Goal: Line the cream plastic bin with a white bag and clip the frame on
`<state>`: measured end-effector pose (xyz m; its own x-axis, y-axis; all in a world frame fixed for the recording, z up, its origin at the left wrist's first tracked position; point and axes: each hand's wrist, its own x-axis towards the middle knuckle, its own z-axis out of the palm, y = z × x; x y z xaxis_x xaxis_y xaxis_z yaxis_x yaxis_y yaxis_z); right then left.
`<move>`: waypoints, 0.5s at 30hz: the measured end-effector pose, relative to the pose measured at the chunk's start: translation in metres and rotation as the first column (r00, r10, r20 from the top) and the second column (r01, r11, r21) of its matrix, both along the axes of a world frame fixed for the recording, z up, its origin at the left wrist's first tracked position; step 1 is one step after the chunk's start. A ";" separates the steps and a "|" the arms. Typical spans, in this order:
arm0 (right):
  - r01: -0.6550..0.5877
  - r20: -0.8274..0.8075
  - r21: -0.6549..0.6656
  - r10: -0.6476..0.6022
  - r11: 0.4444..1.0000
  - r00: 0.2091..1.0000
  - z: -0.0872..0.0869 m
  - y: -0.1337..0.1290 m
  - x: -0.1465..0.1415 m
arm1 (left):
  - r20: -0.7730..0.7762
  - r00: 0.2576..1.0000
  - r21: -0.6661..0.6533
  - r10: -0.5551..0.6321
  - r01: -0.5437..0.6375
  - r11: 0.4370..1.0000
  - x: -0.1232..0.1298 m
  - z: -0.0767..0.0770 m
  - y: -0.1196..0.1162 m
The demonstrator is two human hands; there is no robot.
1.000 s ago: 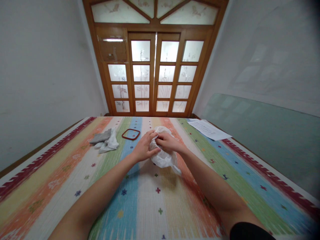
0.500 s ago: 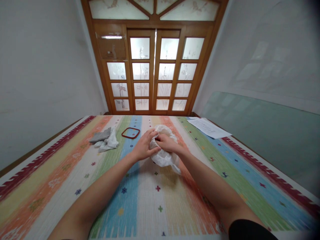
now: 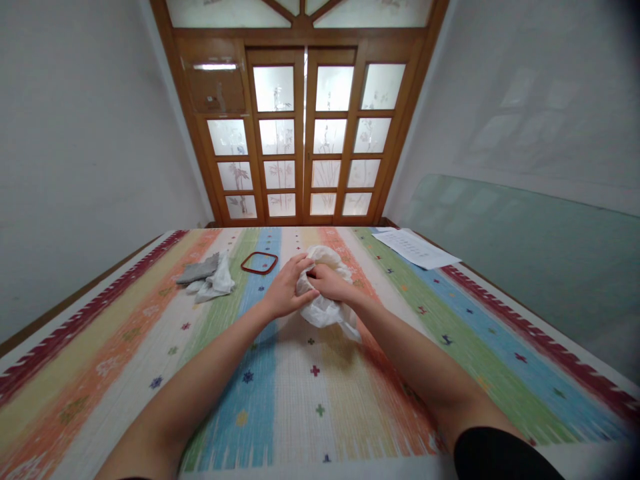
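Observation:
A crumpled white plastic bag (image 3: pixel 327 312) is between my two hands, above the middle of the striped cloth. My left hand (image 3: pixel 289 288) grips its left side, thumb below and fingers above. My right hand (image 3: pixel 327 281) is closed at the bag's opening, its fingertips partly hidden inside; whether it pinches the bag or something within cannot be made out. Left of my hands, a dark red rounded frame (image 3: pixel 259 271) lies on the cloth. Farther left lies a grey cloth (image 3: pixel 199 270) beside a whitish crumpled piece (image 3: pixel 217 283).
A striped tablecloth (image 3: pixel 295 427) covers the table. Printed paper sheets (image 3: pixel 417 248) lie at its far right. Behind stand wooden doors with frosted panes (image 3: pixel 329 141). A pale green glass-like panel (image 3: pixel 500 233) leans by the right wall.
The camera view has shifted slightly. My hands stay at the white bag, and my right fingers have moved a little at its opening.

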<state>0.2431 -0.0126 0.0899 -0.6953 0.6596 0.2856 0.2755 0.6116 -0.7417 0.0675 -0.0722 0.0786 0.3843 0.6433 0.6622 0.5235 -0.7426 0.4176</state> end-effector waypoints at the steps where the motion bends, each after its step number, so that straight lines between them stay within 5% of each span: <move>1: 0.001 -0.003 0.000 -0.001 1.000 1.000 0.000 0.000 0.000 | 0.000 1.000 -0.001 0.002 -0.002 1.000 0.000 0.000 0.000; 15: 0.009 -0.027 -0.021 -0.009 1.000 1.000 -0.004 0.001 -0.001 | -0.005 1.000 0.012 -0.007 0.007 1.000 0.001 -0.001 0.000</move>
